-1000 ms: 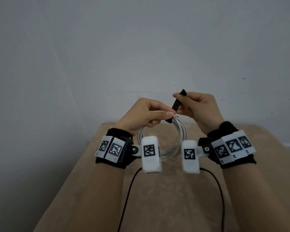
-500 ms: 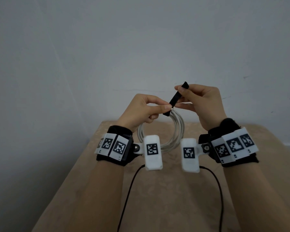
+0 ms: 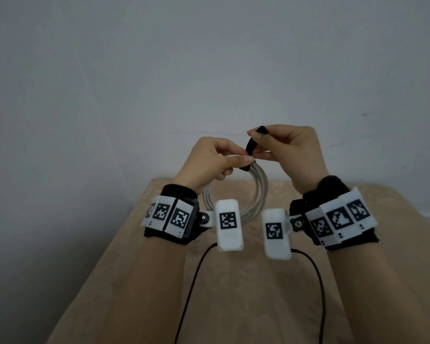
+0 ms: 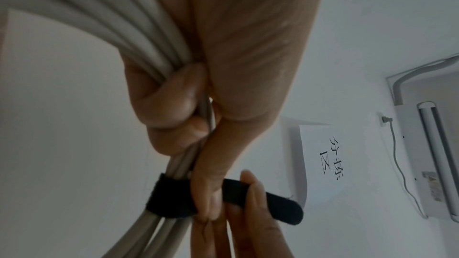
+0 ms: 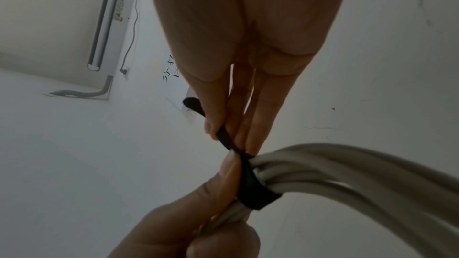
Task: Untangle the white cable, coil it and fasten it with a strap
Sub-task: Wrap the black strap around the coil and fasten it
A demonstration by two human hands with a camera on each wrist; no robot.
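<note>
The white cable [image 3: 260, 192] hangs as a round coil of several turns, held up in the air above the table. My left hand [image 3: 216, 162] grips the top of the coil [image 4: 159, 50] with curled fingers, the thumb pressing on the bundle. A black strap [image 3: 251, 147] is wrapped around the bundle [image 5: 255, 189] just beside that grip. My right hand [image 3: 283, 147] pinches the strap's free tail [image 4: 280, 207] between thumb and fingers and holds it up, taut. The lower part of the coil is hidden behind the wrist cameras in the head view.
A table with a beige cloth [image 3: 233, 294] lies below my hands, against a plain grey wall. Two black leads [image 3: 194, 276] run from the wrist cameras toward me. An air conditioner [image 4: 437, 160] and a paper sign [image 4: 327, 156] hang high on the wall.
Both hands have risen a little with the coil. The right hand has drawn the strap's tail upward and over toward the left.
</note>
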